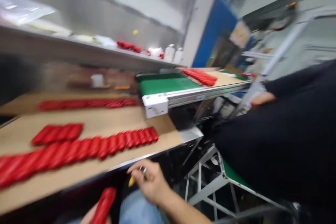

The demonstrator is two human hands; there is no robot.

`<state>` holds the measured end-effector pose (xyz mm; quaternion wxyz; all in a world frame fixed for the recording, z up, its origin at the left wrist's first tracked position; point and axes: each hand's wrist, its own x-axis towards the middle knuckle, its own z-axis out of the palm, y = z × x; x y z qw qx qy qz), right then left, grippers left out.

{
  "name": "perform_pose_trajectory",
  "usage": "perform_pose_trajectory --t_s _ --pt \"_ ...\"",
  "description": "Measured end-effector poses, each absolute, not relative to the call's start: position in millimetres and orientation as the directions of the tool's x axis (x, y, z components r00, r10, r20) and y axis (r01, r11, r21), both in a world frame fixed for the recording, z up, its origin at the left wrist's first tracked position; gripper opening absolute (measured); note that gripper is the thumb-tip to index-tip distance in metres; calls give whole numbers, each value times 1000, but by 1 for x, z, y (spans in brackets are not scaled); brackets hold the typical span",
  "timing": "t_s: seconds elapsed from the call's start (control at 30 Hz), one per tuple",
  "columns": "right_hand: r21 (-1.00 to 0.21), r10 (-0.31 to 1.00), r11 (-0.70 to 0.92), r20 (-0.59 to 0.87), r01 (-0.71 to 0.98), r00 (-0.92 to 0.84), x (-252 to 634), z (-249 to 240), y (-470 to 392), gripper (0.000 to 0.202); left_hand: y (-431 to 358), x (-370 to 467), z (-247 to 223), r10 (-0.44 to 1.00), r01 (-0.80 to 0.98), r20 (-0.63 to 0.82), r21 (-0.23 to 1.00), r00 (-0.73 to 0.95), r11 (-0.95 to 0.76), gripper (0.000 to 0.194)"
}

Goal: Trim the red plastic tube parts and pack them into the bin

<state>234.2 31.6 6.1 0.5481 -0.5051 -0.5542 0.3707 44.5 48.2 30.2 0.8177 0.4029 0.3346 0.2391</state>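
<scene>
At the bottom of the head view, my left hand [89, 216] is wrapped round a glossy red elongated piece [104, 203]; most of that hand is cut off by the frame's edge. My right hand [152, 182] is closed on a small tool [131, 181] with a yellow end, and a bit of metal shows by the fingers. The tool's kind cannot be made out. Both hands are in front of the workbench edge, above my lap. Beyond them, a long row of similar red pieces [86, 148] lies side by side on the brown bench top [168, 136].
A shorter red group [58, 133] and a back row [86, 104] share the bench. Behind stands a green conveyor belt [162, 84] carrying more red pieces [201, 77]. A shelf [86, 47] runs above. At right, a person in dark clothing [275, 140] is beside a white metal frame [210, 190].
</scene>
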Motion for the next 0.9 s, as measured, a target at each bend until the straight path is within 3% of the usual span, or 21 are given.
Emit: perform_pose_trajectory --t_s 0.1,0.27,0.43,0.57,0.7,0.8,0.9 --pt "-996 996 82 82 26 -23 234 2 31 51 11 23 7 715 -275 -404 726 571 630 58" --pt "-995 964 -77 -57 -67 -260 220 -15 29 38 -18 7 -5 690 -423 -368 584 623 693 55" --pt "-995 962 -99 -91 -21 -257 210 -17 31 44 -26 -1 -8 792 -426 -377 689 480 587 92" --pt "-980 945 -193 -176 -37 -276 200 -17 37 49 -23 -15 -17 891 -368 -391 813 230 452 71" --pt "-933 888 -342 -280 -116 -365 186 -18 36 55 -10 -26 -29 950 -231 -312 926 -27 298 49" --pt "-922 890 -360 -294 -139 -349 180 -15 37 56 -2 -27 -38 954 -288 -297 919 -50 271 50" --pt "-942 926 -309 -266 -130 -268 181 -13 41 50 0 -27 -44 946 -372 -318 873 58 316 51"
